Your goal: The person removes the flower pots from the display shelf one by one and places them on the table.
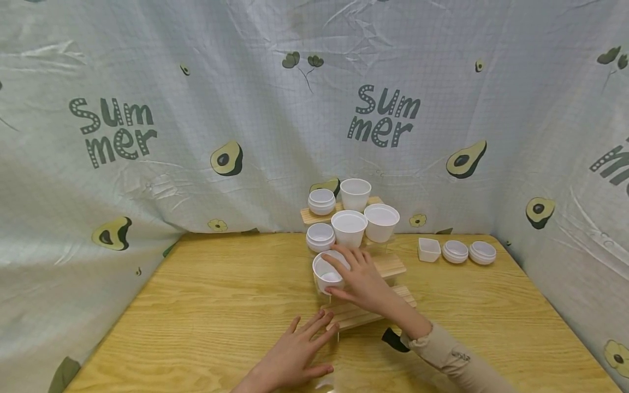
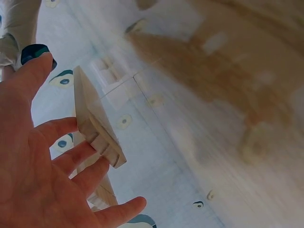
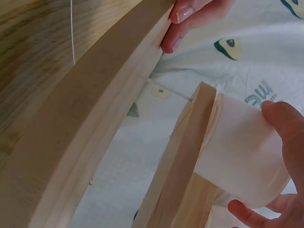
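My right hand (image 1: 361, 275) grips a white round cup (image 1: 322, 266) at the left end of a middle step of a tiered wooden stand (image 1: 351, 316). Thumb and fingers lie on opposite sides of the cup (image 3: 242, 147), whose base meets the board (image 3: 183, 156) in the right wrist view. My left hand (image 1: 297, 352) has its fingers spread and touches the left end of the lowest board (image 2: 97, 118). Higher on the stand are three more white cups, one of them a cup (image 1: 349, 226) in the middle, and two small jars, including a lower jar (image 1: 320, 236).
On the table (image 1: 211, 305), right of the stand, a small square container (image 1: 429, 250) and two low round jars (image 1: 455, 251) stand in a row. A patterned curtain (image 1: 275, 120) hangs behind the table and along both sides. Clear supports hold the boards apart.
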Demonstrator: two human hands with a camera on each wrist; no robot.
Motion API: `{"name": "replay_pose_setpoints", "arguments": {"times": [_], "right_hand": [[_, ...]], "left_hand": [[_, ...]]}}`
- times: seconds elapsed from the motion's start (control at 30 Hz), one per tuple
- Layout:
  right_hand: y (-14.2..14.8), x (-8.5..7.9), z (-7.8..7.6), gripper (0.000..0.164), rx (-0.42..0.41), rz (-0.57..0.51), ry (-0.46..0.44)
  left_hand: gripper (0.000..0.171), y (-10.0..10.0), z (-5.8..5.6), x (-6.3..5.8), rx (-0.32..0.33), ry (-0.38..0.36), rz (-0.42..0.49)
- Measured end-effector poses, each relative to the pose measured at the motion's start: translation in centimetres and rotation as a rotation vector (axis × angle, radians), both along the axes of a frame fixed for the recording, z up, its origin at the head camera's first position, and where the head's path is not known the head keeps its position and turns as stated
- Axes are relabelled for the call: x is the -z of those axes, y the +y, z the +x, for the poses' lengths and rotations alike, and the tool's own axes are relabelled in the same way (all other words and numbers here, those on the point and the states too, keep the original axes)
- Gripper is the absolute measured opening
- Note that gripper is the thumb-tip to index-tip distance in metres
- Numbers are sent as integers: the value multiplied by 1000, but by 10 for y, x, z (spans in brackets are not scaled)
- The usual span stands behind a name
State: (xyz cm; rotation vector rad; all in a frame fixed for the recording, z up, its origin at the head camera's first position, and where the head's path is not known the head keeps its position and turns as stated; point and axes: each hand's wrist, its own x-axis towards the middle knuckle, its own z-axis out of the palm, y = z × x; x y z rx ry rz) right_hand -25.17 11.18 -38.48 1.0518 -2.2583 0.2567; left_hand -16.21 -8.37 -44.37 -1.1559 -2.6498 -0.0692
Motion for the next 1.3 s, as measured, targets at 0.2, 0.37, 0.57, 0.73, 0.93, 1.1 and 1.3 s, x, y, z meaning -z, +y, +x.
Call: {"name": "replay_pose_setpoints", "arguments": {"times": [0.2,0.37,0.57,0.73,0.93,1.1,1.3], "right_hand": [[1,2,0,67,-2,-14,3],[3,1,1,66,3,-10,0],[9,0,2,67,23,1,8],[18,-1,4,68,49,0,-2],[31,-3,8,68,48,-5,-8],[43,0,10,67,48,-17,-18],[59,1,14,65,67,-40,-27]], "left_hand": [[65,0,0,0,4,-24,2],[64,0,0,-1,3,-34,1],[64,0,0,-2,5,-17,3],[65,0,0,-2,3,-34,-2],[65,0,-2,-2,3,-47,-2],[65,-1,-2,-3,1,-77,-5],[65,-1,-2,-5,0,-87,-6]]}}
